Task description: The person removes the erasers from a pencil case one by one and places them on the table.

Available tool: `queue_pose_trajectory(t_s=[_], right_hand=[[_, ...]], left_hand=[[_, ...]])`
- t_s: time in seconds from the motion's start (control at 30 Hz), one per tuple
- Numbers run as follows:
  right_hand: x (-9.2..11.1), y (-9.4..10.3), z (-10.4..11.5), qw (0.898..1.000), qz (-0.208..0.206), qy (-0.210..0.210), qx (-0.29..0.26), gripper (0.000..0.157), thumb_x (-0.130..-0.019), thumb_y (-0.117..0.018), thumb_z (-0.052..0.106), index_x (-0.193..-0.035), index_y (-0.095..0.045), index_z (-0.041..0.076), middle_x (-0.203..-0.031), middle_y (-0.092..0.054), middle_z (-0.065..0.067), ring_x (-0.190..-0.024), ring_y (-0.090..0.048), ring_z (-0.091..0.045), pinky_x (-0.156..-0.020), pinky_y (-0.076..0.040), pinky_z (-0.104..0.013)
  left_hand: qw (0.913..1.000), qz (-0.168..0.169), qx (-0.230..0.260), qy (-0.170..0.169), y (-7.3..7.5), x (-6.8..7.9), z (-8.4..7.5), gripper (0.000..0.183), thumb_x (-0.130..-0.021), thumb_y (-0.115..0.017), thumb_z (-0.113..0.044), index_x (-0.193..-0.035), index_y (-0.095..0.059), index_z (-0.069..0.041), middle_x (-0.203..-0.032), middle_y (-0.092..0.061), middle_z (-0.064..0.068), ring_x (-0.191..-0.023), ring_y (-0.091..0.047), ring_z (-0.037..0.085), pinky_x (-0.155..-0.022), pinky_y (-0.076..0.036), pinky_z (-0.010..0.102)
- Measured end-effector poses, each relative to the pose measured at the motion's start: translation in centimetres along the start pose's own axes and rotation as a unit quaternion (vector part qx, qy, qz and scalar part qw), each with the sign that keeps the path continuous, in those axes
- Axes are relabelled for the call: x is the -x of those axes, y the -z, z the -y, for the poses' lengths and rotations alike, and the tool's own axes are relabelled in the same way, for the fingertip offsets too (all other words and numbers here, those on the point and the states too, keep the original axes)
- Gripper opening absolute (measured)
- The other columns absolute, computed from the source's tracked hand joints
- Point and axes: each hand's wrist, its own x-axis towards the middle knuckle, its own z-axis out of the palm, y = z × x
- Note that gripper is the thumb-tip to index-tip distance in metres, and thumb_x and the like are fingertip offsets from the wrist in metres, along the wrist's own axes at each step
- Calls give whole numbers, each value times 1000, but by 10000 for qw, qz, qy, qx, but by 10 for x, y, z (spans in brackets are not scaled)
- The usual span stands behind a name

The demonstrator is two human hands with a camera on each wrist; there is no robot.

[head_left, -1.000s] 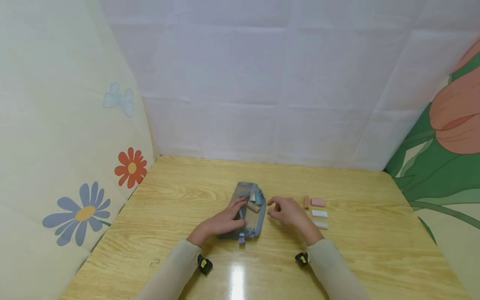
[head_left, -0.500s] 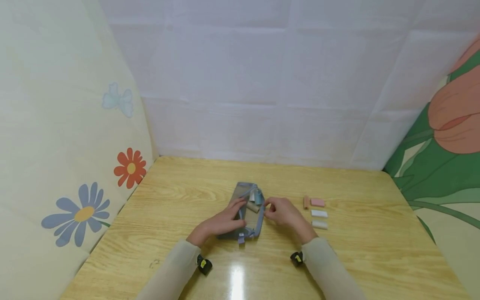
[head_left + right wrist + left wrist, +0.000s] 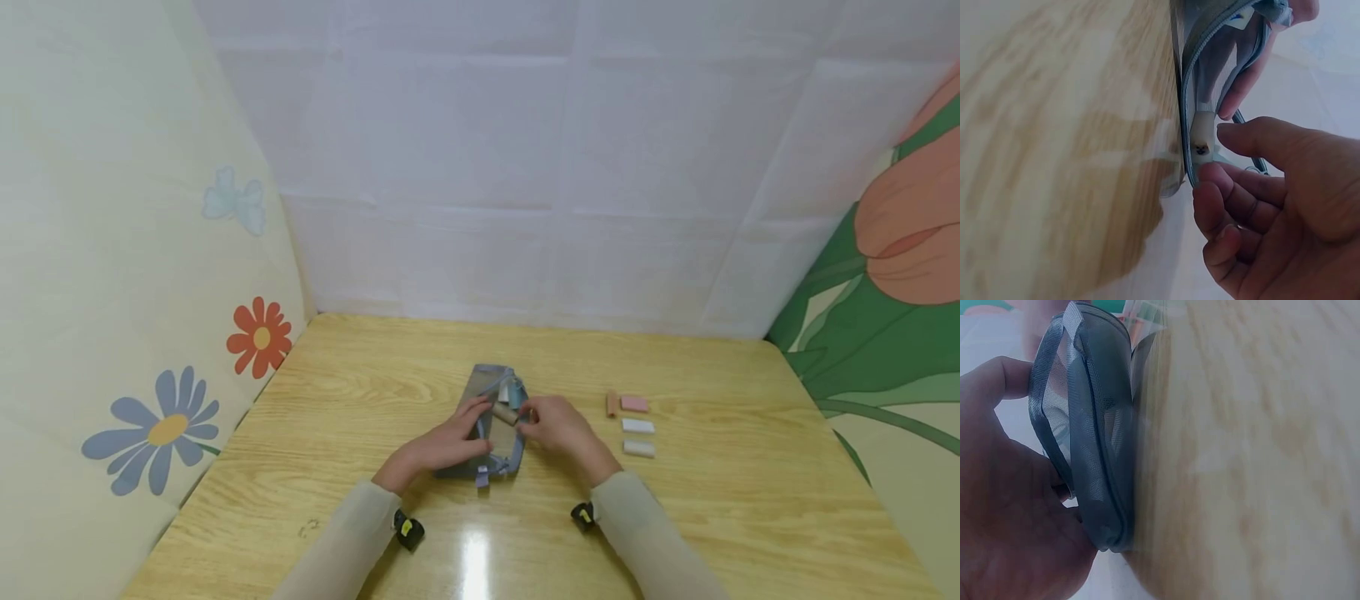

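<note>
The left hand (image 3: 441,443), its grip wide, rests on the blue-gray pouch (image 3: 519,454) on the table (image 3: 390,358), whose tag (image 3: 482,478) is too small for reading, while the right hand (image 3: 558,427), its grip narrow, is at the opening, beside 1 pale block (image 3: 1202,127) inside with a dark mark.

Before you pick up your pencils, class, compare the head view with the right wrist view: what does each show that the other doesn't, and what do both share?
Only the head view shows the pink block, orange-brown block and two pale blocks set out on the table, plus the red flower on the wall.

Only the right wrist view shows the dark mark on a pale item at the pouch.

Both share the table, pouch, right hand and at least part of the left hand.
</note>
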Motion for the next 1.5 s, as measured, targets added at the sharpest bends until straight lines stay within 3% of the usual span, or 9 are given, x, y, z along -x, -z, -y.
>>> queue_pose_trajectory(t_s=[0.3, 0.6, 1.5], right_hand=[[-8, -6, 10, 9970, -182, -450, 595, 24, -87, -78, 34, -98, -73, 13, -86, -68, 0, -72, -57, -16, -67, -50, -34], [-15, -7, 17, 9931, -226, -597, 988, 24, -84, -81, 35, -84, -69, 13, -77, -65, 2, -66, -55, -16, -59, -48, -32], [-10, -4, 19, 9921, -282, -649, 1034, 19, -87, -78, 34, -89, -70, 16, -84, -67, 1, -70, -57, -17, -61, -48, -33]], left_hand=[[10000, -4, -44, -42, 0, 0, 1, 81, -94, -55, -39, -160, -24, -5, -169, -11, 12, -151, -24, 36, -117, -32, 54], [10000, 0, -15, -41, 0, 0, 3, 80, -95, -55, -39, -160, -24, -5, -169, -12, 13, -152, -22, 36, -117, -31, 54], [10000, 2, 15, 15, 0, -1, 2, 80, -95, -56, -40, -160, -25, -5, -168, -12, 13, -151, -25, 36, -116, -33, 54]])
